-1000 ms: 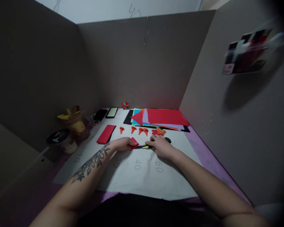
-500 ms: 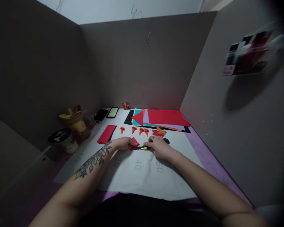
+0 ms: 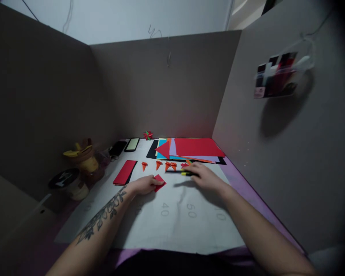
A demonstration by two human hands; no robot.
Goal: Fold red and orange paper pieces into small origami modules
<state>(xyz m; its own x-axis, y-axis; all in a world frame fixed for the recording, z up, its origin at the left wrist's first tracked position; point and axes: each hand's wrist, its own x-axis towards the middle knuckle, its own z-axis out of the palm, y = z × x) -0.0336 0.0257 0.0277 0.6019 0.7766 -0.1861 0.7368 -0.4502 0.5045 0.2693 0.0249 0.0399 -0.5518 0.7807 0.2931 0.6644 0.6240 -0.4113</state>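
Note:
My left hand (image 3: 145,185) pinches a small red paper square (image 3: 159,183) against the white sheet (image 3: 172,230). Held above the sheet in my right hand (image 3: 204,175) are black and yellow scissors (image 3: 186,173), their dark blades pointing left and blurred by motion. Just behind the blades sit several folded orange paper pieces (image 3: 158,165) in a row. Small red, orange and green paper pieces (image 3: 184,165) lie partly hidden behind my right hand. A stack of long red paper strips (image 3: 125,172) is left of my left hand.
Large coloured paper sheets (image 3: 198,147) lie at the back right, with a red and green paper star (image 3: 148,135) near the back wall. Two phones (image 3: 132,145) lie back left. A lidded tub (image 3: 69,184) and a pot (image 3: 82,157) stand left. A bag (image 3: 277,76) hangs on the right wall.
My right hand has lifted the scissors up off the sheet and away from the red square. My left hand still holds the square. The whole view has shifted slightly.

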